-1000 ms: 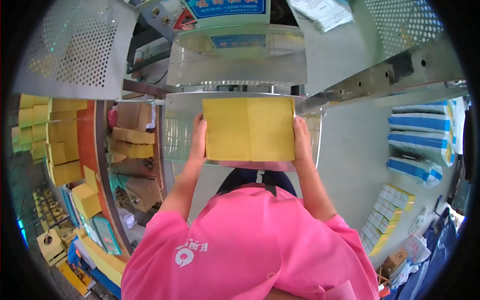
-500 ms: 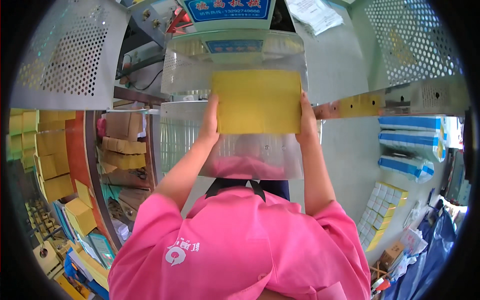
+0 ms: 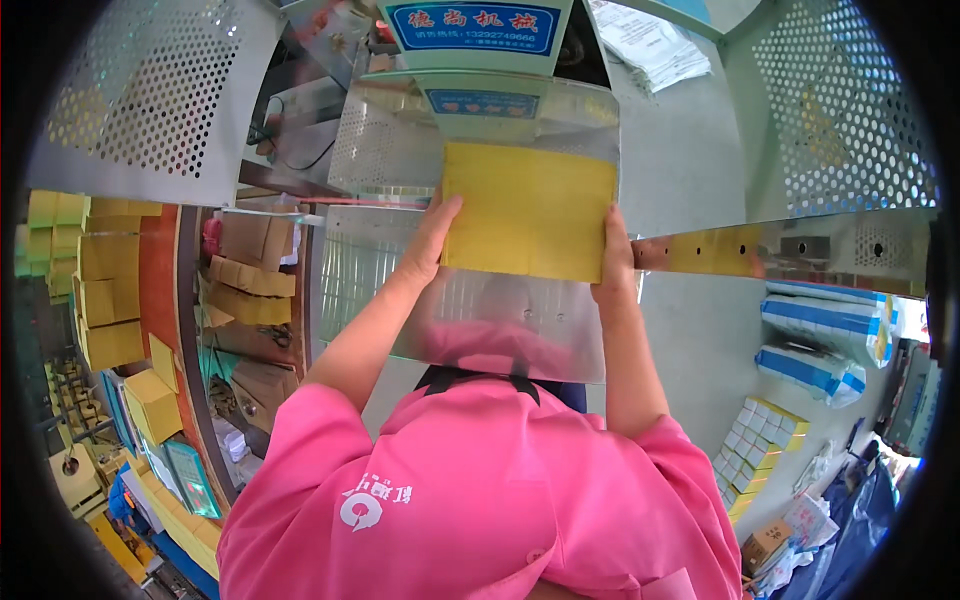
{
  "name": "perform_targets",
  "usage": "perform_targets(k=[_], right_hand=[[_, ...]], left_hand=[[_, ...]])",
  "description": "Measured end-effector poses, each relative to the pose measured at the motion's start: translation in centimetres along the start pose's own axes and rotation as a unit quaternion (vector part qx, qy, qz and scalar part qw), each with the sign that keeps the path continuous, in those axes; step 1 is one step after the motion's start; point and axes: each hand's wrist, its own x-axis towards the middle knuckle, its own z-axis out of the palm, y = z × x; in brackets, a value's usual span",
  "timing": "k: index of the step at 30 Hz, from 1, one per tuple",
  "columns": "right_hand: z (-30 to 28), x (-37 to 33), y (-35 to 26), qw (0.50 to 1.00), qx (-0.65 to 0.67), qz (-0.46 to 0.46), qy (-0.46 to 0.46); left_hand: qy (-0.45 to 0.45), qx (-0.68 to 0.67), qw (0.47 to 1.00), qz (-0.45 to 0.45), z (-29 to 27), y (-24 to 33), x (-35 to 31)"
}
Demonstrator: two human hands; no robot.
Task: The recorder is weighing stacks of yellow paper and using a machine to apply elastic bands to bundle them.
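Note:
A plain yellow rectangular block, perhaps stacked paper, sits over the shiny metal machine table in front of me. My left hand is closed on its left side, the thumb at the near left edge. Against the right side presses my right hand, its thumb along the edge. Most of my fingers are hidden behind or beneath the block. Whether it rests on the metal or is held just above, I cannot tell. The near metal plate reflects my pink shirt.
A metal bar with holes reaches in from the right, ending near my right hand. Perforated guards flank the machine. Cardboard pieces fill a shelf at left; blue-and-white packs and bundled stacks lie on the right.
The block appears slightly lower and further right, turned a little clockwise, with both hands still on it. My left thumb now shows nearer the block's face. The whole view has shifted slightly.

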Motion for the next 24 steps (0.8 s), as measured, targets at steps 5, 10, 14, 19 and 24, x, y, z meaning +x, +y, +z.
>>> perform_targets(k=[5, 10, 14, 19, 24], right_hand=[[-1.2, -0.1, 0.3, 0.999, -0.008, -0.019, -0.033], [-1.2, -0.7, 0.1, 0.988, -0.025, -0.085, -0.127], [-1.7, -0.6, -0.2, 0.993, -0.058, -0.04, -0.1], [-1.6, -0.3, -0.2, 0.99, -0.029, -0.014, -0.136], [-2.5, 0.4, 0.4, 0.995, -0.042, -0.016, -0.084]], left_hand=[[0.0, 0.065, 0.997, 0.04, 1.2, 0.5, 0.0], [0.034, 0.064, 0.997, -0.007, 1.0, 0.8, -0.4], [0.006, 0.204, 0.979, -0.025, 0.4, 1.6, -0.4], [0.007, 0.202, 0.979, 0.004, 1.1, 0.3, -0.2], [0.041, 0.131, 0.991, -0.003, 2.6, -0.1, -0.2]])
